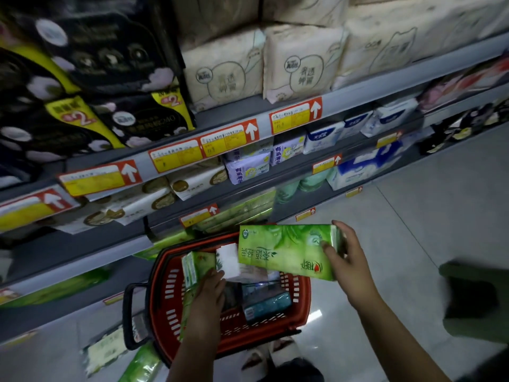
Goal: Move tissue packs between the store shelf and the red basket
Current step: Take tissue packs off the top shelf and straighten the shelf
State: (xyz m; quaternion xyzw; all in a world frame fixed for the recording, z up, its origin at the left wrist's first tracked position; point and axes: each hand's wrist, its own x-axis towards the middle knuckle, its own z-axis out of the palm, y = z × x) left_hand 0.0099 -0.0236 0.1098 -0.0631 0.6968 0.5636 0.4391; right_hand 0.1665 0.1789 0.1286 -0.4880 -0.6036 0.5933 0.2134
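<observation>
A red plastic basket with lattice walls sits on glossy floor tiles. At its 10 o'clock, the left hand touches a small green tissue pack; its fingers are hidden, so the grip is unclear. Over the 1 o'clock rim, the right hand clamps a long, shiny green tissue pack, thumb across its face. Beyond, a grey metal shelf bears soft cream-wrapped bundles.
</observation>
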